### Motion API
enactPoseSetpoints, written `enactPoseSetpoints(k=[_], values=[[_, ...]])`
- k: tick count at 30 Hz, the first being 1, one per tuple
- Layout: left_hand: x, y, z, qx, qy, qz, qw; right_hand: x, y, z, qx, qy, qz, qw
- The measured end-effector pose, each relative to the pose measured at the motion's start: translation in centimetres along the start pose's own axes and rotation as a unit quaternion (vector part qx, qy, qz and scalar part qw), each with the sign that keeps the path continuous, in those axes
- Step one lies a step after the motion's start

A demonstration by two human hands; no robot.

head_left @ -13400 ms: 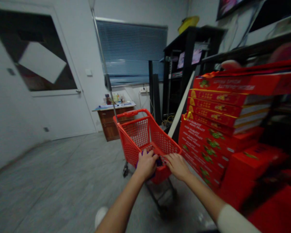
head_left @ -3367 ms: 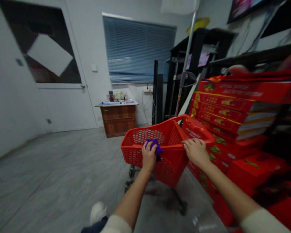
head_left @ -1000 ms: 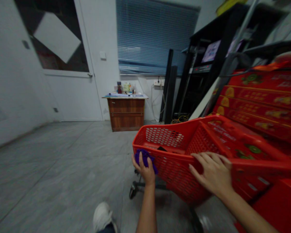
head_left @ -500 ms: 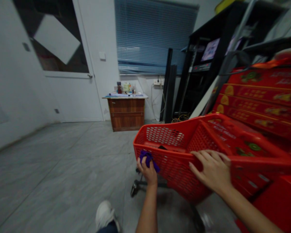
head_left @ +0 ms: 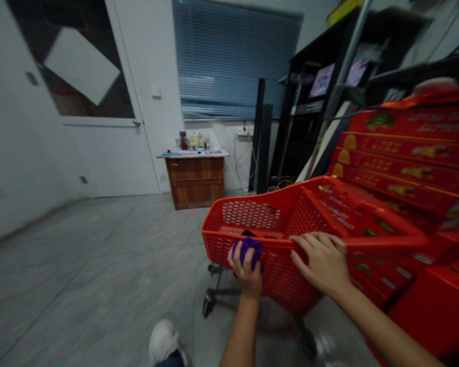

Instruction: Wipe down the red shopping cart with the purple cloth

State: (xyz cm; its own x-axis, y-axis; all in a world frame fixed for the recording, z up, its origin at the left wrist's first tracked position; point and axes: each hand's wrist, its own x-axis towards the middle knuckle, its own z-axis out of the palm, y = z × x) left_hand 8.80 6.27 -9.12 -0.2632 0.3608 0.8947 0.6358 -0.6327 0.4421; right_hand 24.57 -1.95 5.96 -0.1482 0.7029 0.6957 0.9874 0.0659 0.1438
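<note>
A red plastic shopping cart (head_left: 279,275) with perforated sides stands in front of me on dark wheeled legs. Bunched in my left hand (head_left: 248,270) is a purple cloth (head_left: 250,248), held against the near side of the basket just under its rim. My right hand (head_left: 323,262) rests over the same rim farther right, its fingers lying across the top edge and the thumb apart on the outer side. Inside the basket lies a small black item (head_left: 248,233), mostly hidden by the rim.
Stacked red cartons (head_left: 401,148) stand behind and right of the cart. A wooden cabinet (head_left: 197,181) with small bottles on top is against the back wall, near a white door (head_left: 107,158). Black shelving (head_left: 294,117) rises at the back right. My white shoe (head_left: 163,340) is on the grey floor.
My left hand has slid right along the cart's side with the purple cloth, nearer my right hand. The right hand stays on the rim. The view has shifted slightly.
</note>
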Motion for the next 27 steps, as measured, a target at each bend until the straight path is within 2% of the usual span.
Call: enactPoseSetpoints(k=[4,6,8,10,13,17,20,22,25,27], values=[[-3.7,3.9,0.4,-0.057,-0.065,0.159,0.984,0.0,0.1,-0.8,-0.002,-0.02,-0.028,0.999],[-4.2,4.4,0.3,-0.06,-0.075,0.191,0.977,-0.3,1.5,-1.6,-0.022,-0.029,-0.056,0.998],[-3.5,4.0,0.0,-0.057,-0.063,0.164,0.983,-0.6,3.6,-2.6,-0.061,-0.016,-0.045,0.997],[-1.9,3.6,-0.1,-0.05,-0.042,0.125,0.99,-0.9,5.9,-3.4,-0.104,0.008,0.008,0.995],[-0.5,4.3,0.6,-0.041,-0.04,0.131,0.99,-0.9,8.0,-4.2,-0.103,-0.041,0.017,0.994],[-2.6,7.2,1.5,-0.041,-0.088,0.232,0.968,-0.6,7.6,-4.3,-0.081,-0.054,0.023,0.995],[-3.9,8.2,1.6,-0.046,-0.094,0.282,0.954,-0.5,6.7,-4.3,-0.069,-0.048,0.029,0.996],[-3.2,8.5,1.5,-0.03,-0.102,0.261,0.96,-0.6,6.4,-4.4,-0.065,-0.046,0.037,0.996],[-0.9,9.3,1.8,0.004,-0.109,0.196,0.974,-0.6,5.9,-4.8,-0.057,-0.052,0.05,0.996],[0.0,10.0,1.9,0.016,-0.116,0.199,0.973,-0.6,5.6,-5.1,-0.05,-0.061,0.058,0.995]])
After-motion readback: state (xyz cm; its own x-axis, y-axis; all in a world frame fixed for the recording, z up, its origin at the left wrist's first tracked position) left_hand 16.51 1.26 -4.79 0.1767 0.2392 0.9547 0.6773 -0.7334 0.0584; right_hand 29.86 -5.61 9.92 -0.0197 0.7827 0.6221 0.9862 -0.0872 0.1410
